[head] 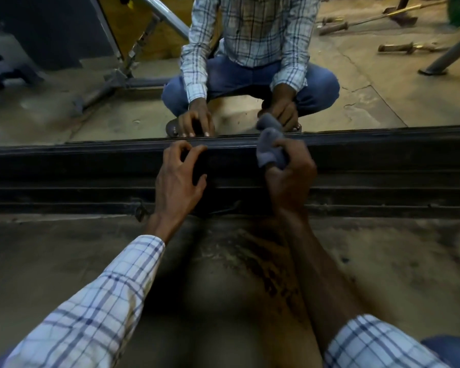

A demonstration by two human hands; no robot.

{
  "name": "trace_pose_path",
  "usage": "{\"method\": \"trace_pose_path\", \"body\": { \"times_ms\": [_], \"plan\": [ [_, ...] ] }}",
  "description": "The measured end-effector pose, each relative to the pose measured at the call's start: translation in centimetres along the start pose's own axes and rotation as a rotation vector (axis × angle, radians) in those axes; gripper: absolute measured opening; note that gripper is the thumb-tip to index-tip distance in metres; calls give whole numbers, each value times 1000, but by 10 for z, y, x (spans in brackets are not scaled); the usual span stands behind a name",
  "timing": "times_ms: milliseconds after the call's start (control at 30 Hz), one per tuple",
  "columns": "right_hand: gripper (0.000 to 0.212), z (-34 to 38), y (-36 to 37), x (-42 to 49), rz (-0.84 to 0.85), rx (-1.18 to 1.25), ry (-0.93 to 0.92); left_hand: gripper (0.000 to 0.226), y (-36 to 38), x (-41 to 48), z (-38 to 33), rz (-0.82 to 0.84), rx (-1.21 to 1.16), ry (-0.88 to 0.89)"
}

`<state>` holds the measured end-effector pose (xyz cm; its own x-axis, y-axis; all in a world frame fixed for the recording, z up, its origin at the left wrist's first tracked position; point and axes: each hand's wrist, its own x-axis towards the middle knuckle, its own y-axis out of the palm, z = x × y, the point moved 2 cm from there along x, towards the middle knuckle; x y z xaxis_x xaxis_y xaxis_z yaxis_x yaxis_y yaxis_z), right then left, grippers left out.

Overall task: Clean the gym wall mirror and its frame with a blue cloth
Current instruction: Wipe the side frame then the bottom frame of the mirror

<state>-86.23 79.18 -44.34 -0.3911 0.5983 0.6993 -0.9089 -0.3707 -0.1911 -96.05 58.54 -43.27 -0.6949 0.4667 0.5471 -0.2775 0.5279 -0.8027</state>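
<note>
Forearms point(322, 274) extended, left hand point(179, 176) rests fingertips on frame point(91, 168), right hand point(290, 179) clutches cloth point(270, 150).

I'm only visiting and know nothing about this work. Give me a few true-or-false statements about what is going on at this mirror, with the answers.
1. The right hand grips a bunched blue cloth. True.
2. The left hand holds a spray bottle. False: it holds nothing, and its bent fingertips rest on the dark frame.
3. The blue cloth is at the frame's upper edge, just below the mirror glass. True.
4. The person is standing upright. False: the reflection in the mirror shows the person squatting low in front of it.
</note>
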Motion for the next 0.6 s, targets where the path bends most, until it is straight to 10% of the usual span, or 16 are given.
{"method": "trace_pose_path", "body": {
  "times_ms": [233,433,600],
  "plan": [
    [29,-19,-8,1,223,-78,-108,71,15,9,-44,19,-1,51],
    [38,-41,-50,18,-3,-24,34,71,28,15,-80,48,-26,70],
    [38,-59,-52,-7,407,-124,-45,71,40,20,-108,67,-19,71]
  ]
}}
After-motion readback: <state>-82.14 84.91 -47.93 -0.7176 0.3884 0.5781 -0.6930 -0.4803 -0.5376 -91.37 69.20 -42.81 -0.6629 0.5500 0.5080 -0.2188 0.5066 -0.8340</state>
